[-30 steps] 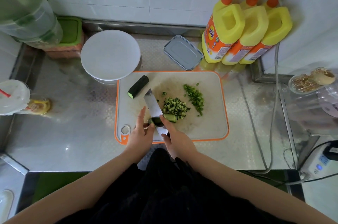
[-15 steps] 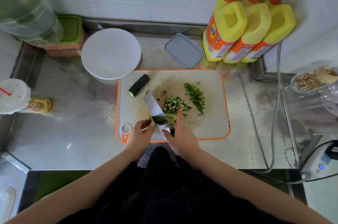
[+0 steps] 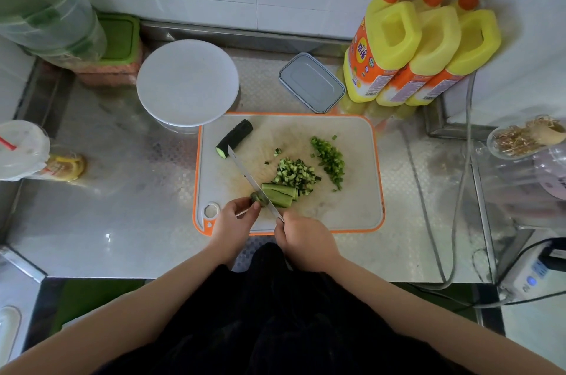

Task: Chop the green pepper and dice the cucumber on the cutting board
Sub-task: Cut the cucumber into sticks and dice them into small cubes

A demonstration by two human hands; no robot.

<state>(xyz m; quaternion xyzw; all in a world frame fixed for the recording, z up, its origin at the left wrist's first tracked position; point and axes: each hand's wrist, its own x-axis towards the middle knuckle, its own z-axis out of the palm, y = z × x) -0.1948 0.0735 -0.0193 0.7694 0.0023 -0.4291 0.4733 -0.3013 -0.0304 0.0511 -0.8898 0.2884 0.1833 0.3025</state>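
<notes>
One steel surface (image 3: 128,221) fills most of the frame, running from the left edge to the right under a white tiled wall. Three yellow pump bottles (image 3: 395,47) lean together at the upper right. A round white lid (image 3: 187,82) sits left of centre, its lower right edge just beside the far left corner of the cutting board (image 3: 346,209), a pale board with an orange rim in the middle of the frame. A grey lidded box (image 3: 311,83) lies between the round lid and the bottles.

On the board, a dark cucumber piece (image 3: 235,137) lies near the upper left corner, apart from the rest. A pile of diced cucumber (image 3: 294,174) sits at the board's centre, with chopped green pepper (image 3: 329,160) in a strip just to its right. Cucumber strips (image 3: 280,194) lie at the lower edge of the diced pile.

The right hand (image 3: 306,240) has its fingers curled round the handle of a knife (image 3: 249,180), whose blade runs up and left across the near end of the strips. The left hand (image 3: 234,221), at the board's lower left, pinches that near end of the strips with its fingertips (image 3: 255,206), touching the blade's left side.
</notes>
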